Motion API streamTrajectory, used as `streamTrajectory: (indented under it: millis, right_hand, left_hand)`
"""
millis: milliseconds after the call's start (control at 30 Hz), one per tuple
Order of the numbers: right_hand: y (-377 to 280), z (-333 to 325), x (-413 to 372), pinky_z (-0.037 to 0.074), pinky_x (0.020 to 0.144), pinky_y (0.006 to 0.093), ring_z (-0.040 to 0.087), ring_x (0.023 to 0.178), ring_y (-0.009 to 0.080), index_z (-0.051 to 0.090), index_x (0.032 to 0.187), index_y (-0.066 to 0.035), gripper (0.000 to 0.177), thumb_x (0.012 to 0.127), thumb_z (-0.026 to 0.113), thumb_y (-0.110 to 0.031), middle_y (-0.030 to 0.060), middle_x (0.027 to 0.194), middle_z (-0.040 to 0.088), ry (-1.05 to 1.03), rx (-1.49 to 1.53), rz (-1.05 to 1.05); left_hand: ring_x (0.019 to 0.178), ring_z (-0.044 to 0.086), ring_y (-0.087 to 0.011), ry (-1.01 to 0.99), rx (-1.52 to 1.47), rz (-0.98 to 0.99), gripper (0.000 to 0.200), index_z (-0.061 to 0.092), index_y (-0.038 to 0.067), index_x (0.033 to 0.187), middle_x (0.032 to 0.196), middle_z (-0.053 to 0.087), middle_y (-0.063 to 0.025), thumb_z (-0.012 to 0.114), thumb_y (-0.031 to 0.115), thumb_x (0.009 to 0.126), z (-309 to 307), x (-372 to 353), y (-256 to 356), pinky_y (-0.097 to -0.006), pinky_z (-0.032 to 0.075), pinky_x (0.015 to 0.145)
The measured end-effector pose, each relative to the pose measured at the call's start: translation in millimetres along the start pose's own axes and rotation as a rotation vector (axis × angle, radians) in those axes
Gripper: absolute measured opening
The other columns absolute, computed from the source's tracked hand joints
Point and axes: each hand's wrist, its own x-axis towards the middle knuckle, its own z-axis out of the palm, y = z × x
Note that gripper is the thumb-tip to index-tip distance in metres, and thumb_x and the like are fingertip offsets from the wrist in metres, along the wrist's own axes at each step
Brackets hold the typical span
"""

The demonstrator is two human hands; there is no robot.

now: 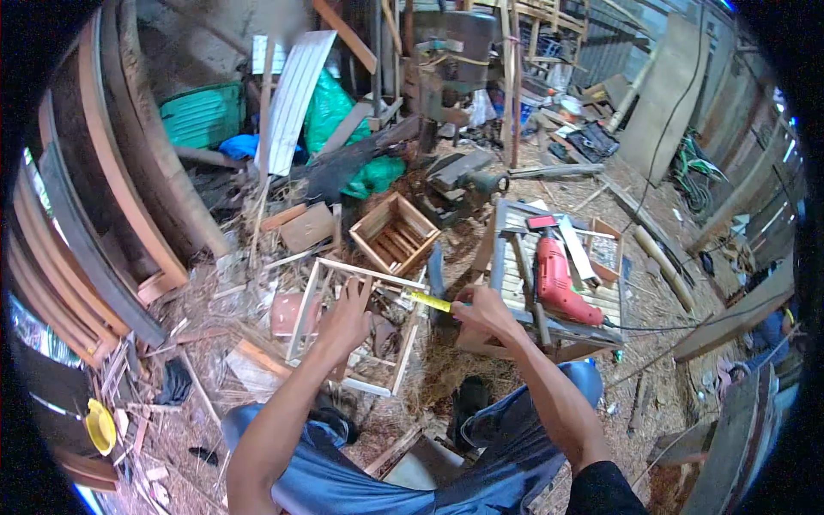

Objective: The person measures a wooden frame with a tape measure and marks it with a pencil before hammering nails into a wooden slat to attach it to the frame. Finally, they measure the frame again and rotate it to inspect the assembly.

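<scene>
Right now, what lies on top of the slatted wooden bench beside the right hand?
On the slatted bench lie a red drill, a pale flat strip and a small open box. The drill hides the slats beneath it.

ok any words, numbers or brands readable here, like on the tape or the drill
None readable.
Any marks on the yellow tape measure in the right hand are too small to read.
The red drill shows no legible brand.
</scene>
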Motion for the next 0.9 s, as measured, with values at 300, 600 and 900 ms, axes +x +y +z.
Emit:
streamTrajectory:
  millis: [300, 600, 900]
  right_hand:
    - [30.7, -39.4, 0.8, 0.041, 0.089, 0.0517, 0.058, 0.098, 0.0412, 0.041, 0.12, 0.004, 0.047, 0.093, 0.048, -0.034, 0.0282, 0.102, 0.059, 0.358, 0.057, 0.238]
    - [101.1, -5.4, 11.7, 0.031, 0.093, 0.0529, 0.048, 0.112, 0.033, 0.043, 0.126, -0.006, 0.053, 0.078, 0.064, -0.014, 0.0163, 0.118, 0.049, 0.61, -0.649, -0.186]
    - [14.2, 69.7, 2.3, 0.05, 0.066, 0.0349, 0.064, 0.075, 0.0259, 0.045, 0.12, -0.002, 0.042, 0.095, 0.048, -0.037, 0.0157, 0.093, 0.063, -0.064, -0.103, 0.074]
  left_hand:
    - [0.081, 0.06, -0.0501, -0.358, -0.135, -0.182, 0.063, 0.017, -0.005, 0.132, 0.084, 0.061, -0.0339, 0.049, 0.024, 0.087, 25.7, 13.6, -0.3, -0.0567, 0.047, 0.074]
    - [0.096, 0.059, -0.0456, -0.563, -0.099, -0.123, 0.052, 0.034, -0.004, 0.123, 0.108, 0.058, -0.032, 0.048, 0.03, 0.087, 30.5, 2.7, 1.8, -0.0516, 0.046, 0.087]
    - [0.081, 0.063, -0.0244, -0.33, -0.712, -0.436, 0.037, 0.054, -0.002, 0.107, 0.097, 0.062, -0.018, 0.059, 0.027, 0.084, 32.6, 19.7, -0.7, -0.0348, 0.051, 0.067]
